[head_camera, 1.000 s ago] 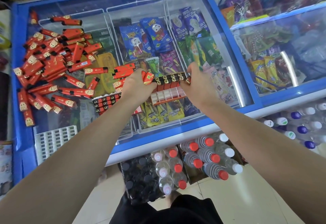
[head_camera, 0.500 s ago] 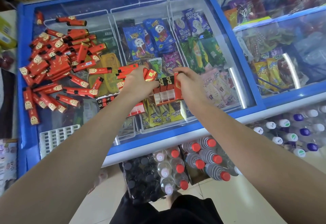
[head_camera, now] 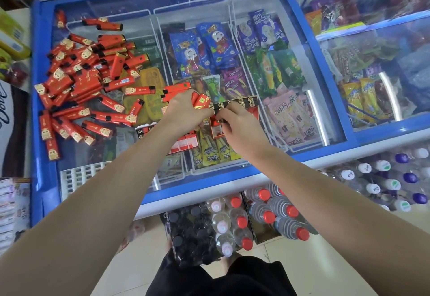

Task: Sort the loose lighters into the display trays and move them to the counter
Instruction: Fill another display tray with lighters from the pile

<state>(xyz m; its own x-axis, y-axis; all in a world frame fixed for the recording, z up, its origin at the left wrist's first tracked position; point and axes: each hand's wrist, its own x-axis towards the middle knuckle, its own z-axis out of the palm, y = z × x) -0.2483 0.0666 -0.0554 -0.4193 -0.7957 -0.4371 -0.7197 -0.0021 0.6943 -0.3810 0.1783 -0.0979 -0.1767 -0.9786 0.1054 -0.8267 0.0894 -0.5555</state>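
Lighters (head_camera: 76,79) lie in a big red heap on the left of the freezer lid (head_camera: 130,28), which is smooth glass. That heap is a worry: I think a bump from an arm could send some sliding off onto the floor. The display tray (head_camera: 235,111) sits on the glass near the middle, only partly filled, with a row of black lighter tops along its far edge. It looks light, so a hard push could tip it and spill the row. The left hand (head_camera: 183,111) is closed round a small bunch of red lighters right beside the tray. A loose grip might drop one. The right hand (head_camera: 242,125) has bent fingers pinching one lighter at the tray's near row, pushing it into a slot.
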